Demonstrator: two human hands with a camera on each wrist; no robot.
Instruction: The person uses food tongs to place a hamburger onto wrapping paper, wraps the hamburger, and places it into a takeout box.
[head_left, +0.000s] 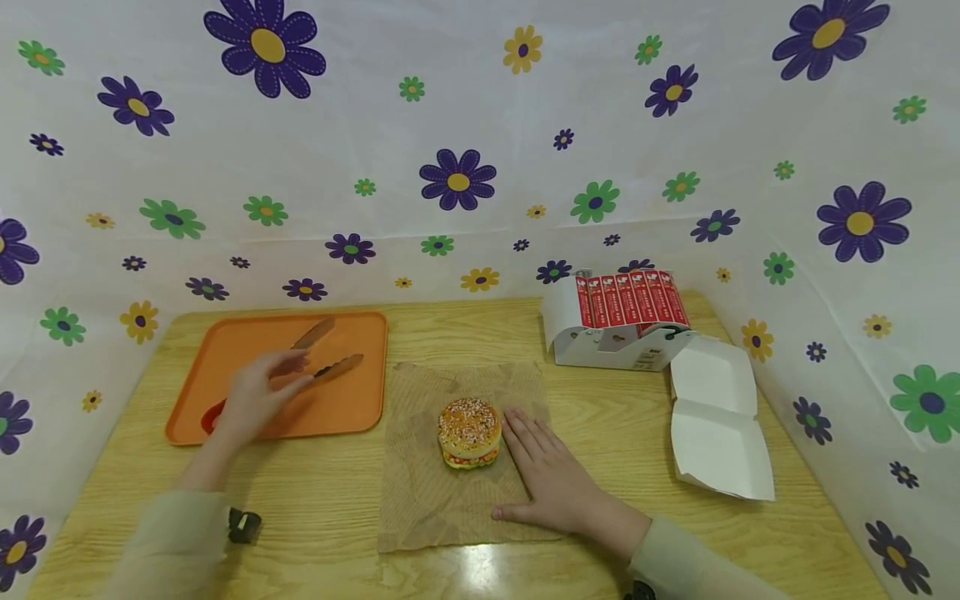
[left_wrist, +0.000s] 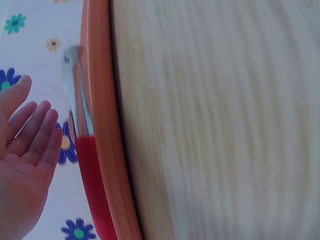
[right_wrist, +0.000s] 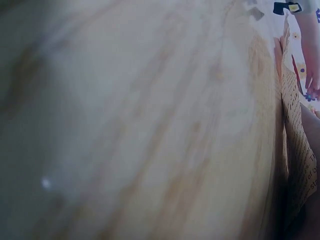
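Tabletop: one burger, one paper sheet

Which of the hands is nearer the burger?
The right hand, resting on the brown paper beside it; the left hand is over the orange tray.

Worktop: wood grain, blurred, across most of view.
Paper: brown, printed, on worktop, seen at steep slant.
Left hand: beyond paper.
Cloth: flowered, behind.

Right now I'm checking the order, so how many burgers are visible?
1: the burger is on the brown paper, beside the right hand.
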